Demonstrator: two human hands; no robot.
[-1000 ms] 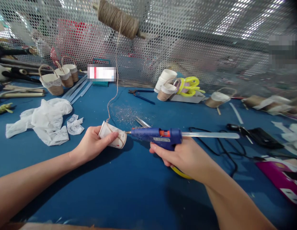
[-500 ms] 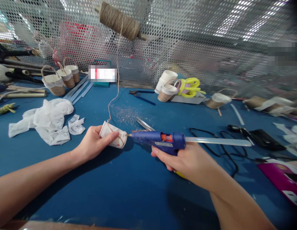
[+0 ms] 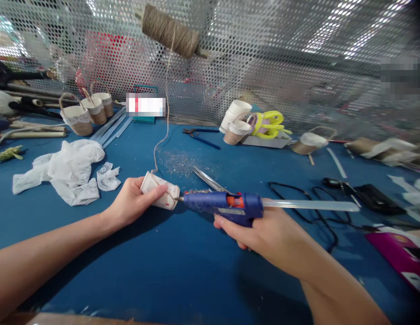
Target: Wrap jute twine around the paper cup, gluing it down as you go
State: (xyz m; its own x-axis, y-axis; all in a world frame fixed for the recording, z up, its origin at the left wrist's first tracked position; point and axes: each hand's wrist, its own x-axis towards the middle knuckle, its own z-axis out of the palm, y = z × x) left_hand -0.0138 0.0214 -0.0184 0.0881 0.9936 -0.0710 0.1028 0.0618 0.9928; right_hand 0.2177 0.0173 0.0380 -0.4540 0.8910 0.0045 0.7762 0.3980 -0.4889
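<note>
My left hand (image 3: 133, 201) is closed around a white paper cup (image 3: 169, 201) lying on its side, thumb pressed along its wall. Twine (image 3: 161, 141) runs down to that cup from a large spool (image 3: 170, 30) hung above the table. In my right hand (image 3: 257, 232) is a blue glue gun (image 3: 210, 202), its nozzle at the cup's right end. A long clear glue stick (image 3: 311, 205) sticks out of the gun's back. Scissors (image 3: 208, 178) lie behind the gun, partly hidden by it.
White lace (image 3: 74, 167) lies on the left. Behind it stand several small twine-wrapped cups with handles (image 3: 77, 122). Pliers (image 3: 203, 137), more cups (image 3: 235, 117) and yellow-handled scissors (image 3: 271, 123) are at the back. A black cord (image 3: 318, 216) curls on the right, beside a purple packet (image 3: 396, 257).
The glue gun's nozzle has dropped slightly along the cup's end, and the gun sits a little lower. My left hand and the cup have barely moved.
</note>
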